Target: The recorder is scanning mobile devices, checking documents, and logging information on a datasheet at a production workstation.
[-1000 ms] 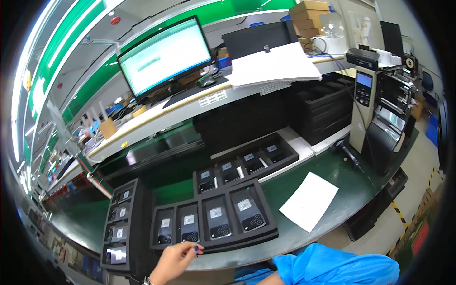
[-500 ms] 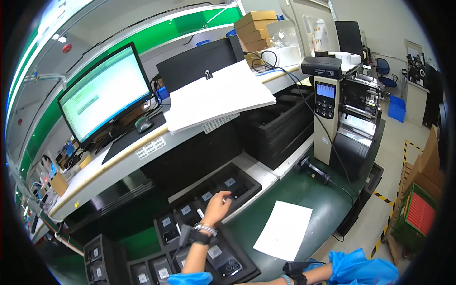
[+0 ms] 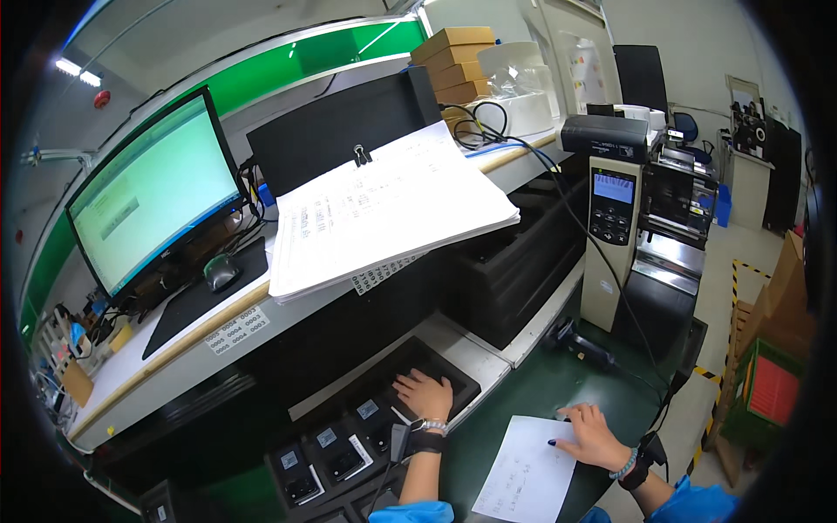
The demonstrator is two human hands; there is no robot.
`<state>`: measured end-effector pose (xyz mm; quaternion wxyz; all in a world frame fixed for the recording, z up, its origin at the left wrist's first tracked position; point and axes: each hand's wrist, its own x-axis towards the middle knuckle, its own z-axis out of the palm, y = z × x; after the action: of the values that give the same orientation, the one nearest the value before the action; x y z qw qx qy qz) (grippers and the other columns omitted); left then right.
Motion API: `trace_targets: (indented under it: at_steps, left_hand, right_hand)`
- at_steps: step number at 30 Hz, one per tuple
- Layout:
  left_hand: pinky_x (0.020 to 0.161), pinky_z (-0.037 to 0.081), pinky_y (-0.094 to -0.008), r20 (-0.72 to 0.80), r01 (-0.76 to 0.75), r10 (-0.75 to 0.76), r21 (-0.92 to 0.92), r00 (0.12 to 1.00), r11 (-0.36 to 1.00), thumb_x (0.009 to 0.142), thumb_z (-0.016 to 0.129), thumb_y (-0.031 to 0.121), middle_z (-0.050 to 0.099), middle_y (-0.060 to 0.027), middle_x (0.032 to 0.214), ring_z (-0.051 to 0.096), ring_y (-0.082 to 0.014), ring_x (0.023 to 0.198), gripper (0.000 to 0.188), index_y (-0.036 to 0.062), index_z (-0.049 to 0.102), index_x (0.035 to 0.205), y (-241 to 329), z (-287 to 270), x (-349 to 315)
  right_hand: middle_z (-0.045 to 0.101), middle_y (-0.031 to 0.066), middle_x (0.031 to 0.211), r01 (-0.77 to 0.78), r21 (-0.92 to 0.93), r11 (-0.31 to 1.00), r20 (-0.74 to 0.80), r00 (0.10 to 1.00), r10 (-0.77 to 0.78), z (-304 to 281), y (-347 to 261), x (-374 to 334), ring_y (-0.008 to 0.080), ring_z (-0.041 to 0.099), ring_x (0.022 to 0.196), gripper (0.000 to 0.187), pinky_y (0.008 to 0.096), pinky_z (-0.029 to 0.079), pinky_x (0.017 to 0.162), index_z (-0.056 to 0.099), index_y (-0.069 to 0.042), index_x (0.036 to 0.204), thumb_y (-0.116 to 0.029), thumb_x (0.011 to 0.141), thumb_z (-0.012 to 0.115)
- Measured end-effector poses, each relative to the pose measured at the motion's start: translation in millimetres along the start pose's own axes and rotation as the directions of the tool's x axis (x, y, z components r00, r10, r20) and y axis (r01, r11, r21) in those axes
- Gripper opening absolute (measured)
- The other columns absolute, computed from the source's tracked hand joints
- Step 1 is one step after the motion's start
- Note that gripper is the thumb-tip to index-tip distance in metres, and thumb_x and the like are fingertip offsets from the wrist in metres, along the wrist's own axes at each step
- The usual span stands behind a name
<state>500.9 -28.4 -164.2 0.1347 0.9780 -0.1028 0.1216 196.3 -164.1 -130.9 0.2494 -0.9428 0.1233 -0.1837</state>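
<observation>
My left hand (image 3: pixel 425 397) lies with spread fingers over the end compartment of a black foam tray (image 3: pixel 458 381); whatever is under the palm is hidden. Beside it in the tray sit several dark phones, one with a square white label (image 3: pixel 367 409) on its back, and white strips lie next to them. My right hand (image 3: pixel 595 438) rests at the upper right corner of a handwritten paper sheet (image 3: pixel 523 475) on the green table. Its fingers are apart, thumb over the sheet's edge. A small clear scrap (image 3: pixel 561 413), hard to make out, shows by the fingertips.
A handheld scanner (image 3: pixel 582 347) lies beyond the sheet, with a label printer (image 3: pixel 612 227) behind it. The shelf bears a monitor (image 3: pixel 157 196), a mouse (image 3: pixel 221 273) and a clipped paper stack (image 3: pixel 392 213). Black trays (image 3: pixel 523 261) stand under the shelf. A cable crosses before the printer.
My right hand has come up from the lower edge onto the sheet's corner. The left hand has flattened over the tray's end compartment. The whole view has shifted somewhat.
</observation>
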Motion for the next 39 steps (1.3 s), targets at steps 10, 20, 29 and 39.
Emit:
trace_targets:
  at_steps: [10,20,29,39]
  left_hand:
    - [0.089,0.045,-0.0431,0.101,-0.015,0.069,-0.461,0.992,0.887,0.071,0.063,0.042,0.060,-0.0302,0.103,0.057,-0.0442,0.098,0.079,-0.0033,0.038,0.130,-39,-77,19]
    - [0.099,0.036,-0.0454,-0.002,-0.168,0.182,-0.399,0.983,0.901,0.076,0.060,0.034,0.034,-0.0214,0.137,0.037,-0.0387,0.123,0.071,0.0088,0.033,0.136,-49,-87,14]
    - [0.100,0.035,-0.0446,-0.053,-0.246,0.255,-0.509,0.965,0.825,0.077,0.062,0.031,0.035,-0.0184,0.136,0.038,-0.0387,0.123,0.066,0.0102,0.035,0.134,-65,-73,16]
    - [0.101,0.034,-0.0442,-0.055,-0.241,0.253,-0.547,0.966,0.801,0.077,0.061,0.033,0.035,-0.0201,0.135,0.037,-0.0392,0.123,0.067,0.0103,0.034,0.134,-63,-71,16]
  right_hand:
    - [0.058,0.0123,0.073,-0.188,0.299,0.935,0.301,0.949,0.094,-8,29,35,0.0256,0.055,0.067,0.028,0.0332,0.045,0.064,0.057,-0.002,0.088,-0.024,0.076,0.070]
    - [0.061,0.0028,0.074,-0.069,0.662,0.746,-0.033,0.992,0.121,-67,22,120,0.0069,0.054,0.069,0.015,0.0236,0.045,0.064,0.061,0.004,0.092,-0.009,0.085,0.057]
    - [0.062,0.0229,0.086,0.119,0.412,0.903,-0.281,0.960,0.002,4,-20,196,0.0391,0.060,0.084,0.017,0.0394,0.047,0.073,0.060,0.001,0.097,-0.006,0.082,0.054]
    - [0.061,0.0265,0.083,0.141,0.263,0.954,-0.278,0.958,-0.065,42,-52,247,0.0421,0.060,0.081,0.021,0.0458,0.049,0.074,0.061,0.002,0.097,-0.001,0.078,0.053]
